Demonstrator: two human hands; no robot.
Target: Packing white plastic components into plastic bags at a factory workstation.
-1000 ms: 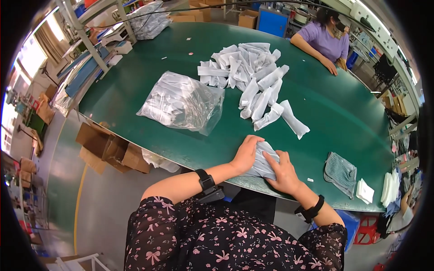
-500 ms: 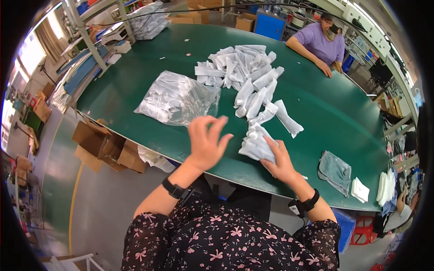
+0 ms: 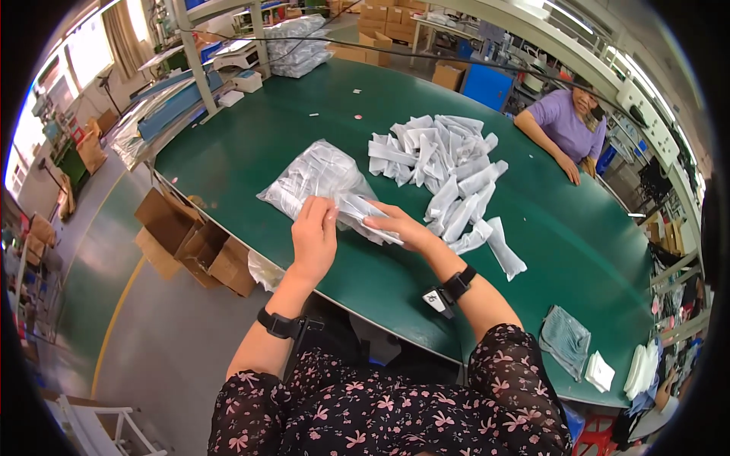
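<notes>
On the green table lies a clear plastic bag (image 3: 315,173) filled with white wrapped packets. My left hand (image 3: 313,232) pinches the near edge of its mouth, fingers closed. Held in my right hand (image 3: 401,226) is a bundle of white wrapped packets (image 3: 363,215), its far end at the bag's mouth. How far the bundle reaches inside is hard to tell through the plastic. Beyond my right hand spreads a loose pile of white wrapped packets (image 3: 449,152), with one packet (image 3: 505,249) apart at its near right.
The green table (image 3: 426,304) curves around me. At its right end lie a grey-green folded bag (image 3: 565,342) and a white cloth-like stack (image 3: 599,372). Cardboard boxes (image 3: 199,243) stand below the left edge. A person in purple (image 3: 566,129) sits across.
My right hand has carried the bundle left from beside the pile to the bag's mouth. My left hand, open in the air before, has closed on the bag's edge.
</notes>
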